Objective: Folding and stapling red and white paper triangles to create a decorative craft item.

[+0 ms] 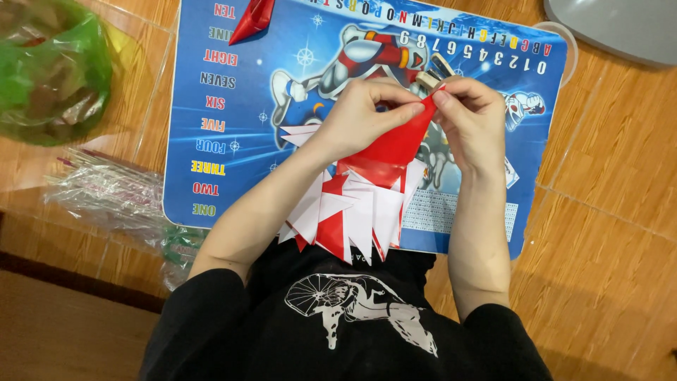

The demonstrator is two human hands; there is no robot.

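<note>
My left hand (363, 113) and my right hand (472, 116) both pinch the top edge of a red sheet of paper (398, 141), held above a blue printed board (247, 106). The thumbs and forefingers meet near the sheet's upper right corner. Below the hands lies a pile of folded red-and-white paper pieces (352, 212), pointed like triangles, at the board's near edge. One folded red paper piece (252, 17) lies at the board's far edge. A small beige object (431, 73) shows just behind my fingers.
A green plastic bag (49, 70) sits on the wooden floor at far left. Clear plastic wrappers (106, 194) lie left of the board. A grey object (620, 25) is at the top right. My black shirt (338, 317) fills the bottom.
</note>
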